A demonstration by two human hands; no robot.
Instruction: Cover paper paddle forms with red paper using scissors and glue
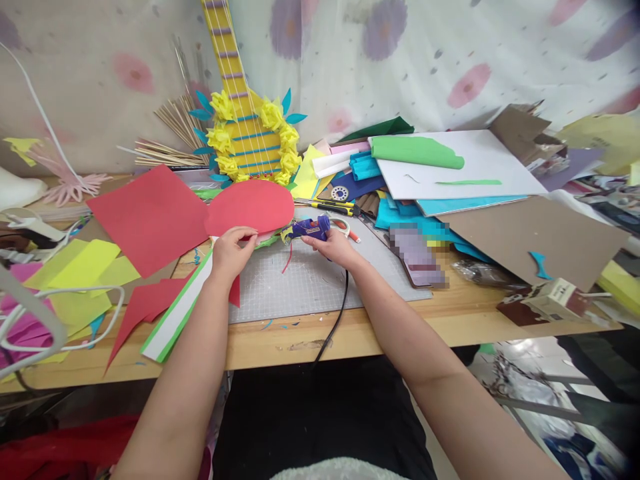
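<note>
My right hand [333, 245] is wrapped around a blue hot glue gun [313, 229], its nozzle pointing left at the edge of a craft piece. That piece has a red oval face [250, 207] with white and green material along its lower edge. There my left hand [233, 252] pinches the rim, thumb and fingers together. A long white strip with green borders [180, 303] slants from under my left wrist toward the table's front edge; whether it joins the oval is hidden. The glue gun's black cord [343, 310] drops over the front edge.
A grey cutting mat [280, 287] lies under the work. Behind stands a yellow paper guitar [253, 143] with flowers. Red paper [150, 217] is at left; a yellow utility knife [333, 207], a phone [417, 257], cardboard [530, 233] and a drink carton [555, 300] are at right.
</note>
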